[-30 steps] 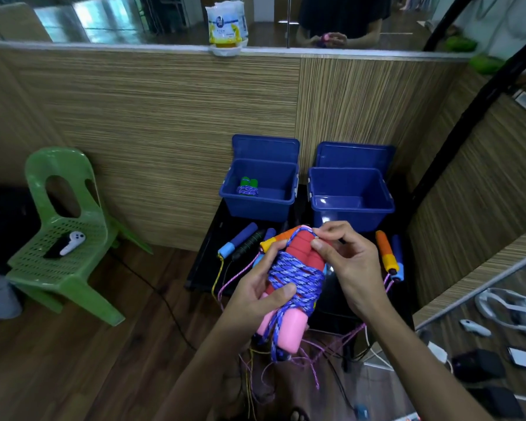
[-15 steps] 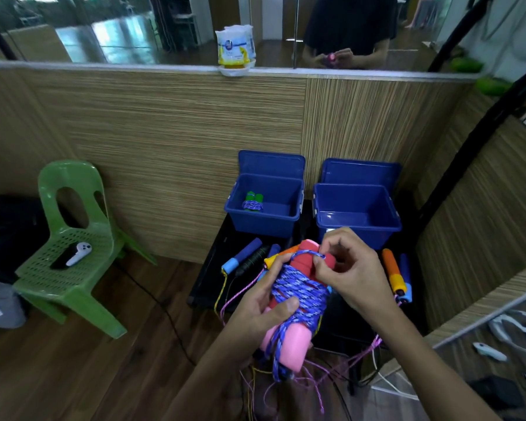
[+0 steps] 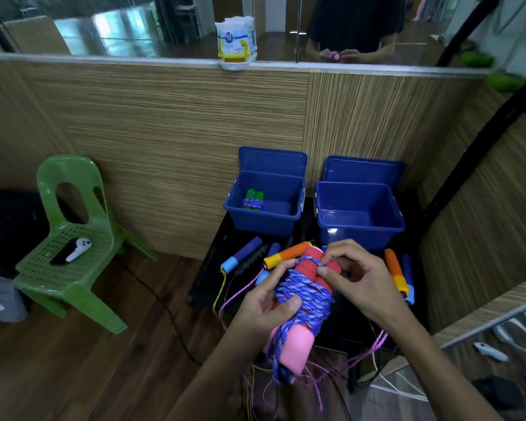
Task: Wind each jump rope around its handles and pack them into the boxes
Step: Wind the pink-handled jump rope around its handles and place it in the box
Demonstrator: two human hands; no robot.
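Pink-handled jump rope, blue cord wound round both handles, is held in the air over the tabletop, in front of the boxes. Left hand grips the bundle, thumb pressing the coils; right hand pinches a cord loop at the top end. Risk: loop slips off before it's tucked, so the coils spring loose. Tail dangling below could snag loose ropes. Left box holds one green bundle; right box looks empty.

A single head-worn wide-angle camera looked forward and steeply down from above the person's forearms, close to the left hand and right hand, toward the wood-grain wall, whose edges the lens bowed outward.
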